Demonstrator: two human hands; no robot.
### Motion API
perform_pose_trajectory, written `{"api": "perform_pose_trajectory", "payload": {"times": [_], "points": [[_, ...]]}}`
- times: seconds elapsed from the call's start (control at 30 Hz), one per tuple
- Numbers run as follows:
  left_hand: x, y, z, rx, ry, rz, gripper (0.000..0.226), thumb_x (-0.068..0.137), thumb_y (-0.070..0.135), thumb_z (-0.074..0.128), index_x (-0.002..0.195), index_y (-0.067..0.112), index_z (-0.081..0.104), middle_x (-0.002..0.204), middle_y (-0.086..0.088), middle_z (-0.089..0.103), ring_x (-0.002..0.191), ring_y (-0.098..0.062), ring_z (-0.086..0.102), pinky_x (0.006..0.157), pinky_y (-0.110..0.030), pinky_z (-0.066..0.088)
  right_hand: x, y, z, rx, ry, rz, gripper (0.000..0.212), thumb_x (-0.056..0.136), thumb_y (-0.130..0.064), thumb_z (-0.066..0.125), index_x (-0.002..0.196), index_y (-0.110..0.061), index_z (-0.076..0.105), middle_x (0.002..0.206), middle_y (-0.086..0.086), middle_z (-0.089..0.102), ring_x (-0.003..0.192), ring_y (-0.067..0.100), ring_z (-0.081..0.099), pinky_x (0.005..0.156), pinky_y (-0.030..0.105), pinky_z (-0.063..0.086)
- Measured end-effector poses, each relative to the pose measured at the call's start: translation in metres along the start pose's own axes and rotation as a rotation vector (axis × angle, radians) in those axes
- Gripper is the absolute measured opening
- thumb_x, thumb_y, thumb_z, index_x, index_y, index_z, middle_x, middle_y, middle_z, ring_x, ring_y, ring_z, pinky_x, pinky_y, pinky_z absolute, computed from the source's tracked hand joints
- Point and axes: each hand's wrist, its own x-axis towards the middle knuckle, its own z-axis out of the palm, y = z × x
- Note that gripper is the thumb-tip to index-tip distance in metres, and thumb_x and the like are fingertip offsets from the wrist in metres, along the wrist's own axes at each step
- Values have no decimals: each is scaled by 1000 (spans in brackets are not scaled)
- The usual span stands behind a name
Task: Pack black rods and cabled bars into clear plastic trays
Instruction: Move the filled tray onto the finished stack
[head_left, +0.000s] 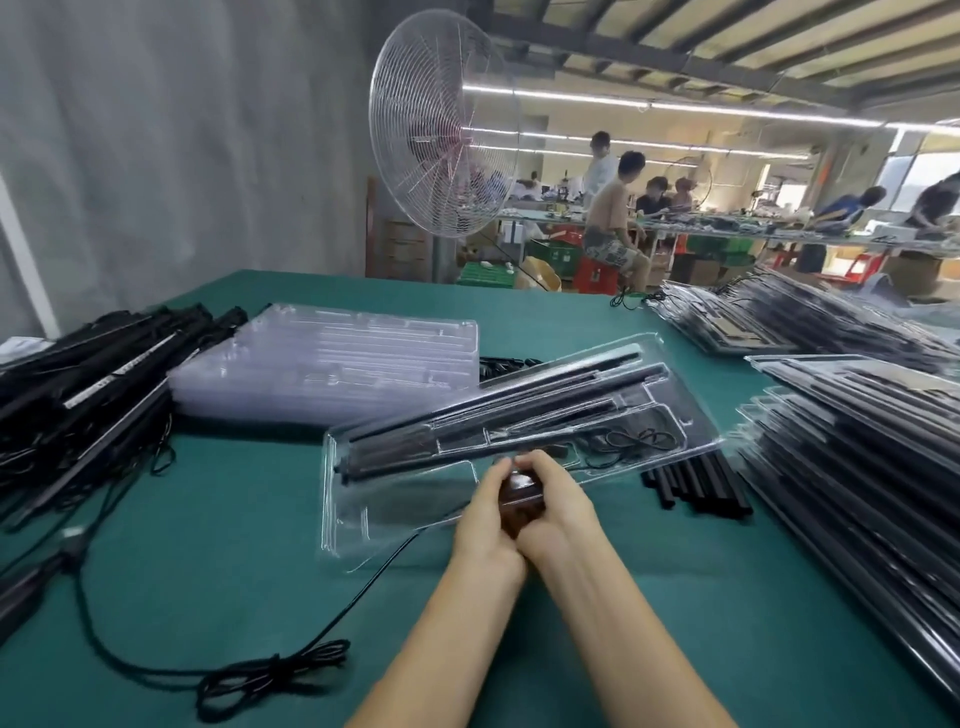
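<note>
Clear tray (519, 431), near edge in left hand (485, 501), right hand (558, 501); packed stack (857, 447) rightward

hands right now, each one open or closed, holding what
Left hand: closed, gripping a small dark object held between both hands.
Right hand: closed on the same dark object; its identity cannot be told.

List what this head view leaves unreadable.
Small dark brown object: head view, mostly covered by the left hand and right hand wrapped round it; identity unclear.
Short black rods: head view, far ends hidden under the clear plastic tray.
Stack of filled clear trays: head view, cut off by right edge.
</note>
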Motion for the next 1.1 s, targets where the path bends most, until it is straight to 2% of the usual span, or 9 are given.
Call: {"api": "perform_pose_trajectory", "payload": {"times": [0.27,0.33,0.43,0.53,0.63,0.77,0.87,0.97,1.1], "points": [[12,14,-7,20,38,79,14,83,-2,62,72,3,57,73,-13,57,65,-24,56,66,-33,51,-5,9,-3,35,-68,-26,8,78,7,62,77,1,56,71,16,57,60,28,57,53,35,51],[14,16,-9,24,44,102,15,83,-3,62,70,3,57,70,-12,57,63,-23,56,60,-30,52,-6,10,-2,29,-62,-31,9,78,8,61,77,1,56,69,16,57,58,27,57,48,33,50],[15,16,-11,0,42,115,15,83,-3,62,70,3,57,68,-11,57,61,-22,57,54,-29,52,-5,9,-2,29,-74,-22,11,77,10,61,71,2,55,67,15,57,57,28,57,50,34,50],[17,10,-13,-73,3,106,13,85,-2,62,76,6,56,76,-11,59,69,-22,57,65,-31,51,-5,13,-1,2,-57,-60,8,75,9,64,74,4,57,72,19,60,61,31,59,53,34,52],[19,4,-15,-93,-18,123,15,87,-2,60,79,10,55,83,-11,58,74,-23,57,77,-33,49,-4,16,0,1,-45,-83,10,72,12,65,78,6,59,76,23,61,60,31,60,44,30,54],[20,7,-14,-78,-25,153,15,87,-4,57,80,9,54,81,-11,57,73,-21,56,72,-30,49,-2,15,0,40,-57,-81,13,72,13,65,71,2,58,71,18,59,61,29,58,55,34,54],[20,9,-14,-58,-40,151,13,88,-4,57,84,9,55,84,-11,57,75,-21,56,73,-30,49,-2,15,0,41,-43,-85,14,72,12,66,71,1,58,69,17,60,60,29,59,57,36,54],[18,10,-14,-54,-58,152,12,88,-3,56,85,8,55,84,-11,56,75,-21,56,72,-29,49,-6,16,1,52,-49,-98,14,72,11,66,75,1,57,66,16,60,55,26,59,49,31,54],[18,12,-14,-45,-92,181,16,87,-4,57,101,4,54,93,-15,57,83,-24,57,81,-32,50,-8,15,2,77,-71,-125,17,75,12,65,84,1,57,67,15,59,55,25,59,42,25,52]]}}
